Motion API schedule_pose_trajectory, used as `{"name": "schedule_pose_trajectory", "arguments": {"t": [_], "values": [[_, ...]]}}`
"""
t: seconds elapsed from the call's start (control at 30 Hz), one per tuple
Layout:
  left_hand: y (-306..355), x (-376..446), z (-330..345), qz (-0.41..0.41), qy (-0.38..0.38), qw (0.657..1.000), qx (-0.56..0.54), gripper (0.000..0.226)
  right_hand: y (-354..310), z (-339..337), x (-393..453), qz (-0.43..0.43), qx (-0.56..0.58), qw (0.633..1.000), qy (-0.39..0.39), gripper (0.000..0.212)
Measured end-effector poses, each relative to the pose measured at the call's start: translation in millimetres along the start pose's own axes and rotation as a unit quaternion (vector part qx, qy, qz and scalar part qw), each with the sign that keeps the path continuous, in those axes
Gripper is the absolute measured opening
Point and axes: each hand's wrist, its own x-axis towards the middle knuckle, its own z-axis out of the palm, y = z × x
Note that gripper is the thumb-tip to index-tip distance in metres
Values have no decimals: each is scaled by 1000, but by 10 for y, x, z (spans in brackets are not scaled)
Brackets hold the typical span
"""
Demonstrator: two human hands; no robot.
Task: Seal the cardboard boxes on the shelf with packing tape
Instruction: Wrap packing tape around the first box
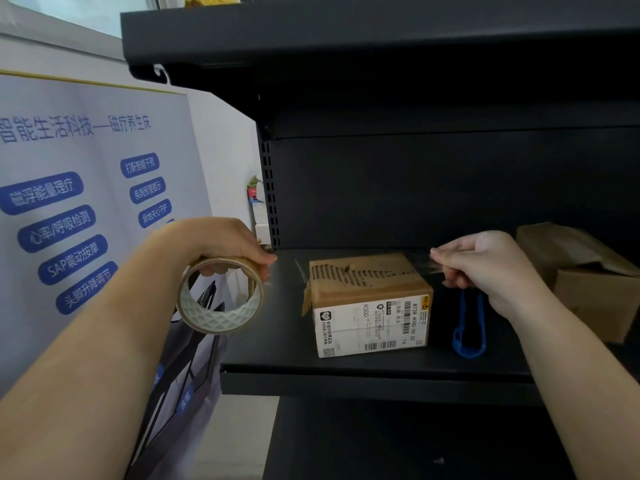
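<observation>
left hand (221, 242) grips the tape roll (220, 295) left of the small box (370, 303), right hand (485, 261) pinches the free tape end just right of it, strip stretched above the lid, probably to press down. blue cutter (468, 323) waits right of the box.

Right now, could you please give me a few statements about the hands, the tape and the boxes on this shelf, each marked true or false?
1. The left hand holds the tape roll. True.
2. The right hand rests flat on the small box. False: it pinches the clear tape strip above the box.
3. A blue utility knife lies on the shelf right of the small box. True.
4. The small box bears no labels. False: printed barcode labels cover its front.
</observation>
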Motion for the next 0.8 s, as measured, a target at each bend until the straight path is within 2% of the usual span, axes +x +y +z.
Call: {"name": "schedule_pose_trajectory", "arguments": {"t": [0.33,0.43,0.63,0.8], "values": [[-135,246,123,-1,-2,998,59,32,112,92,7,12,-1,1000,-8,5],[-174,296,189,7,-13,999,48,34,193,147,-3,41,48,998,-7,7],[-171,391,390,19,11,997,75,39,373,331,-81,91,154,984,0,15],[-63,362,491,36,18,996,78,35,311,350,-75,91,107,990,-9,22]]}}
